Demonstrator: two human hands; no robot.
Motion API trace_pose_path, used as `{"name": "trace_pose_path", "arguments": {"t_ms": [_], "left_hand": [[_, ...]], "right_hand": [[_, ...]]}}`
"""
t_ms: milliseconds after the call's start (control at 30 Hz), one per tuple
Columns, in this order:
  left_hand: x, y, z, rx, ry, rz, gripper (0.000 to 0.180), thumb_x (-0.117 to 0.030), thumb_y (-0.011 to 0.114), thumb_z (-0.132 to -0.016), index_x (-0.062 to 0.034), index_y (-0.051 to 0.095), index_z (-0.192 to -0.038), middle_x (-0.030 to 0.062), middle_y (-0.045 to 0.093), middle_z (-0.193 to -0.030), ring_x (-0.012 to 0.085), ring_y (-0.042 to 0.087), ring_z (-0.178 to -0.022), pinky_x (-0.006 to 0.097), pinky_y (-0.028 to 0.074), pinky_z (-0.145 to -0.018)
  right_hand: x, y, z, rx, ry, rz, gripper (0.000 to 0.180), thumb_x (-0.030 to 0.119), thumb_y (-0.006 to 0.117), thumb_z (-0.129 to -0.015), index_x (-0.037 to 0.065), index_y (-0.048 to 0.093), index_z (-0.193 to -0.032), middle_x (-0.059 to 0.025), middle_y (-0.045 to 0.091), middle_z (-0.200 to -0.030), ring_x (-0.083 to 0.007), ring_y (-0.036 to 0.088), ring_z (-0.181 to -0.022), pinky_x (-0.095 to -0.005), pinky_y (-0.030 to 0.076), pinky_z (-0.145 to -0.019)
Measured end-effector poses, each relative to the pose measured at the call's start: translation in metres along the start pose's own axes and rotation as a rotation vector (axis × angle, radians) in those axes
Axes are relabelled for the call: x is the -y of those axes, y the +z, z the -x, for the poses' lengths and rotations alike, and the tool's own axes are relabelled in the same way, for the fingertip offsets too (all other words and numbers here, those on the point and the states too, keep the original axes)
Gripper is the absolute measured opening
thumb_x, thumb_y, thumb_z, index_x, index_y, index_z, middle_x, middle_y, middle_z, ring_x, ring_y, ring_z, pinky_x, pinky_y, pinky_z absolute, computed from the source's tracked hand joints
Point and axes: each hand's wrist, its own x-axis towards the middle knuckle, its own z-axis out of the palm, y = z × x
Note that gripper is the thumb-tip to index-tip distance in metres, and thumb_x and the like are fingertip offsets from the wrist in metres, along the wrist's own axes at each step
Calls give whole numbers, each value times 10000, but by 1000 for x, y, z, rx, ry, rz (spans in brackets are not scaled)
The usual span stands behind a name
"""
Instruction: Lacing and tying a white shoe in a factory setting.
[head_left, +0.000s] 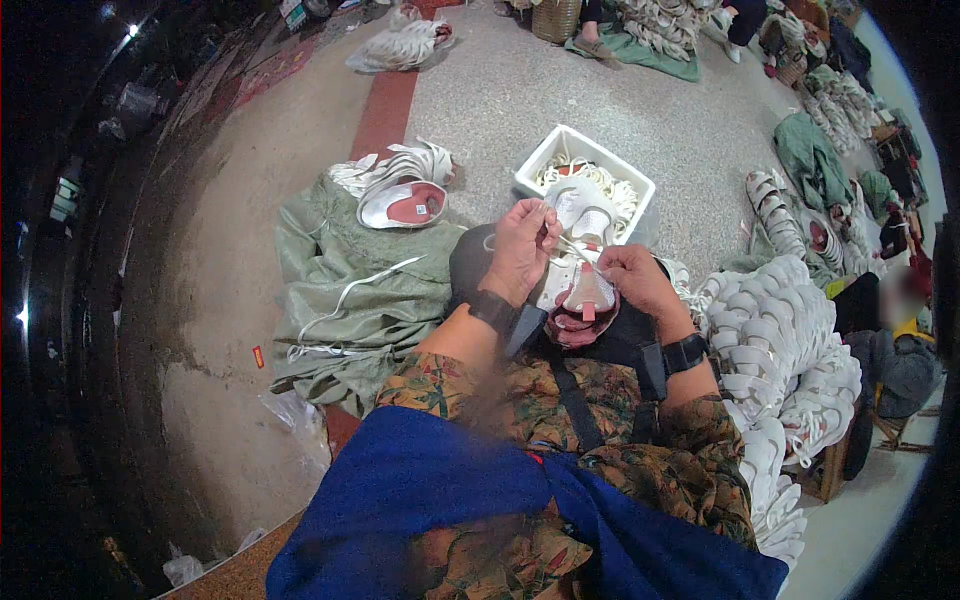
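A white sneaker (pixel 548 292) with a pink lining rests on my lap, its heel opening towards me and its toe pointing away. Above its left side, the fingers of my left hand (pixel 524 243) are pinched on a white shoelace (pixel 567 241). On the other side of the tongue, my right hand (pixel 641 279) has its fingertips closed on the lace as well. The lace runs between the two hands over the front of the shoe. Just beyond the toe stands a white box (pixel 648 196) with loose white laces in it.
To the left, a green woven sack (pixel 385 300) bears a loose lace, a shoe upper (pixel 402 206) and a stack of white uppers. Heaped white shoes (pixel 775 320) crowd my right side. Further off are more shoe piles (pixel 400 45), green sacks and other people's feet (pixel 592 47).
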Motion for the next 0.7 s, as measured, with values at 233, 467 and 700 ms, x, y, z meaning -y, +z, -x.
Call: {"name": "trace_pose_path", "arguments": {"t_ms": [233, 467, 700], "left_hand": [[3, 1, -1, -63, 9, -48, 59, -67, 546, -911, -51, 493, -892, 48, 543, -737, 120, 503, -587, 210, 378, -459], [6, 0, -2, -142, -6, -109, 83, -65, 563, -901, -28, 504, -947, 47, 552, -788, 122, 539, -654, 222, 435, -533], [-7, 19, 36, 152, 936, -1552, 242, -100, 689, -747, -33, 597, -961, 110, 563, -937, 278, 543, -924, 398, 445, -809]], "right_hand": [[0, 16, 0, -193, -222, 331, 91, 38, 588, -781, -33, 535, -764, -150, 528, -634, -210, 532, -631, -341, 445, -620], [-25, 25, 0, -244, -340, 26, 52, -9, 601, -736, 8, 633, -772, -79, 525, -783, -229, 530, -774, -318, 436, -726], [-40, 41, 4, -368, -175, -156, 56, 0, 650, -709, 28, 635, -755, -75, 503, -830, -208, 501, -850, -306, 419, -773]]}}
